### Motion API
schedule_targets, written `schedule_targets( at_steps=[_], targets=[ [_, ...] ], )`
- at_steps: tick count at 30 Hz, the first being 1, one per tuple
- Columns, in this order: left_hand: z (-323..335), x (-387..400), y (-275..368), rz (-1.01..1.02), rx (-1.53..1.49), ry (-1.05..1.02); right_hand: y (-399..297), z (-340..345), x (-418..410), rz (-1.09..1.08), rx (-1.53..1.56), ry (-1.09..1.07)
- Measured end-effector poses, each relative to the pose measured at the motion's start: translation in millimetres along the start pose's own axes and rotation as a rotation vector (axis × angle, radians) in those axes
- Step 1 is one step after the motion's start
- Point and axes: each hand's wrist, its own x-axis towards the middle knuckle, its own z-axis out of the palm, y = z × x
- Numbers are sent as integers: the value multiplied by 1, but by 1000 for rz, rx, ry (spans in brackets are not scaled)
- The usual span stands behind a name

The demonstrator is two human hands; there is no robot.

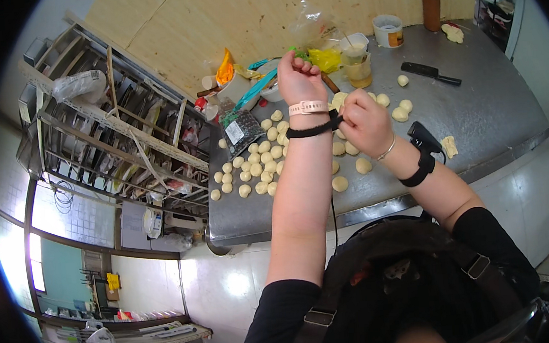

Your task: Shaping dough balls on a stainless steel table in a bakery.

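My left hand is raised over the metal table, palm side up, with its fingers loosely curled and nothing seen in them. Around that wrist are a pale pink watch band and, below it, a black strap. The fingers of my right hand pinch the end of this strap at the side of the wrist. A black wrist mount with a small device is on my right forearm. Many dough balls lie on the table beneath and beside my arms. Several more dough balls lie right of my right hand.
The steel table carries a black-handled cleaver, a dough scrap, a measuring jug, a white tub and a dark packed bag. A crowded tray rack stands at the left. A wooden-looking panel rises behind.
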Motion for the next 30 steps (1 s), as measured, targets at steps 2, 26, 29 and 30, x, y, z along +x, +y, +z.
schedule_targets(
  at_steps=[2,26,29,30],
  targets=[
    [2,-6,-4,76,83,-64,-16,6,-2,120,291,6],
    [11,-26,8,-110,-368,-291,-6,-15,10,291,276,-126],
    [4,-19,10,76,-99,-225,-8,-17,-3,129,489,-324],
    [4,-18,11,79,-99,-223,-9,-18,-3,128,490,-326]
  ],
)
